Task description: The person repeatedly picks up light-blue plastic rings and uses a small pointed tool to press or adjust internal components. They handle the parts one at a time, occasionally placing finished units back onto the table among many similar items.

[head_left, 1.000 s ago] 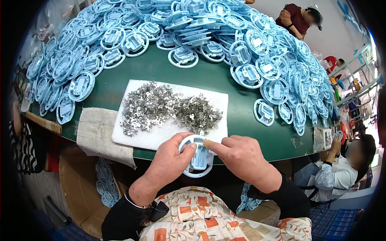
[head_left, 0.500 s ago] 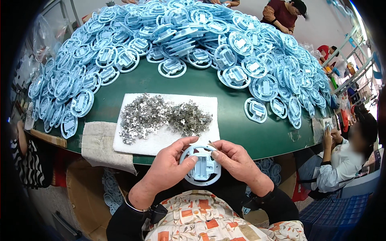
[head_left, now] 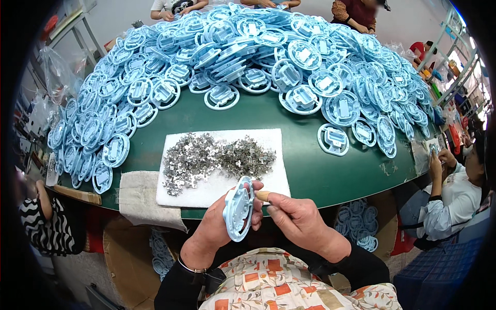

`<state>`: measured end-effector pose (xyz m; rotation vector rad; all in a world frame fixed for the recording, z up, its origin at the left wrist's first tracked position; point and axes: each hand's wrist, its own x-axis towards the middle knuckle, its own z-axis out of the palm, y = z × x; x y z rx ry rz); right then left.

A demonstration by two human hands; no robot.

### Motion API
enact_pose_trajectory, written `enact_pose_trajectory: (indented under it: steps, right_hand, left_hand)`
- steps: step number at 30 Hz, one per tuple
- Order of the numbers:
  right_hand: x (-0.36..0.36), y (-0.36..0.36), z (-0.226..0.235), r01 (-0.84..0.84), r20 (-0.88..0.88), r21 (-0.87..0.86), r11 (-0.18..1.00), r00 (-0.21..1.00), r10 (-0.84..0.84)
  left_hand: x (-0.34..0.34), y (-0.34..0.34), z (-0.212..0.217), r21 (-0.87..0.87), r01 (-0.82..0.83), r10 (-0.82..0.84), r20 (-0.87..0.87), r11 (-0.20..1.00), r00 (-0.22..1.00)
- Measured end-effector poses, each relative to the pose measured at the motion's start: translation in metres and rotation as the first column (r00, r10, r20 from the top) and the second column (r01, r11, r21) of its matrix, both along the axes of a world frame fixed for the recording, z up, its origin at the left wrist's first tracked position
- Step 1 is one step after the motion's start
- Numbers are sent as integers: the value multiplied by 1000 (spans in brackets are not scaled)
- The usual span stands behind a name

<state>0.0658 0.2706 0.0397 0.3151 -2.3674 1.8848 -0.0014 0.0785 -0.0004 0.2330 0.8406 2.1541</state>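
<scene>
Currently, left hand (head_left: 213,226) clasps one blue ring (head_left: 236,209); right hand (head_left: 304,223) curls, its hold unclear. Green table (head_left: 302,155) spreads toward twelve o'clock.

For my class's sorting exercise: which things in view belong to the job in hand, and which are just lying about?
Likely in the job:
round blue part in left hand
heap of blue parts
small metal pieces
white foam board under them

Apparently lying about:
pale cloth
clear plastic bag
</scene>
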Motion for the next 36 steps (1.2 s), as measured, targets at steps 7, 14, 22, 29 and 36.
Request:
enact_pose_trajectory:
  steps: [7, 14, 22, 29, 36]
  right_hand:
    - [-2, -9, -12, -67, -150, 303, 951, 982, 117]
    - [4, 1, 4, -182, 54, 47, 982, 982, 180]
    - [21, 38, -7, -112, 239, 58, 992, 966, 95]
    - [3, 31, -6, -135, 260, 103, 985, 960, 105]
    - [-50, 35, -23, 270, -134, 573, 774, 962, -237]
  left_hand:
    - [1, -1, 2, 79, 6, -9, 41, 997, 999]
    - [6, 7, -3, -169, -172, 158, -93, 970, 983]
    - [19, -13, 17, -489, -206, -30, -432, 848, 901]
    - [13, -15, 17, -544, -128, -134, -416, 829, 899]
    - [3, -18, 4, -578, -170, -75, -375, 798, 924]
